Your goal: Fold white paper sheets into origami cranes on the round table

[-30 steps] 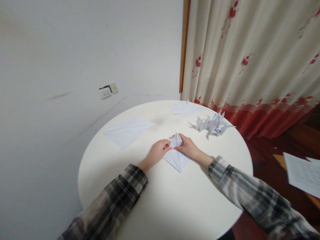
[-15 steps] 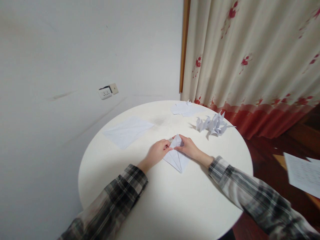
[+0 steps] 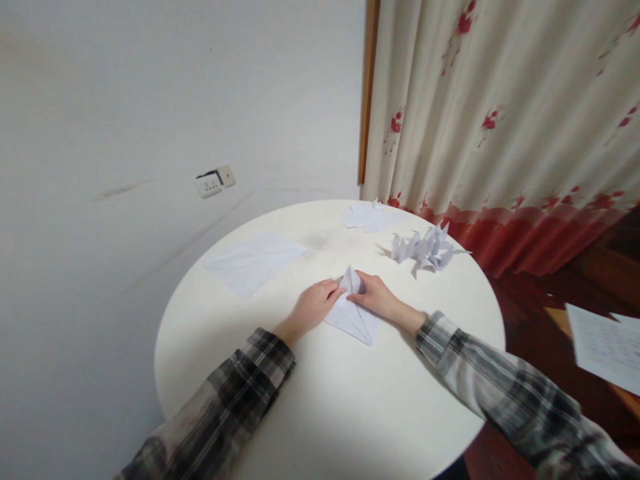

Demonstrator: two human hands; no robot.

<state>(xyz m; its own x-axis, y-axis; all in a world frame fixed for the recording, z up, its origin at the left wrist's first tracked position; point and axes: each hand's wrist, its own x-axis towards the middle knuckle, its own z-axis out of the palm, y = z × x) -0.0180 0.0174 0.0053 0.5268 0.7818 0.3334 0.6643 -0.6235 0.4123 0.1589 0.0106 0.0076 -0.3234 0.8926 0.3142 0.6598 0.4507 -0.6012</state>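
A partly folded sheet of white origami paper [image 3: 354, 320] lies on the round white table [image 3: 320, 400], with creases running to its near corner. On its left edge my left hand [image 3: 319, 302] is closed, thumb and fingers pinching the paper. My right hand [image 3: 376, 293] grips the opposite edge, its thumb on top and the fingers partly hidden behind the paper. Between the two hands a pointed flap stands up at the far end. Several folded paper cranes [image 3: 429, 248] stand together beyond my right hand.
A flat creased white sheet [image 3: 255, 260] lies at the table's left. Near the far edge are more white sheets [image 3: 367, 217] with a small folded piece [image 3: 377, 205] by them. A wall [image 3: 150, 100] and a floral curtain [image 3: 500, 133] border the table. Written pages [image 3: 603, 347] lie off to the right.
The folded paper has turned slightly, its near corner shifting right and its far tip left. My left fingers have moved a little on its edge; my right hand has hardly moved.
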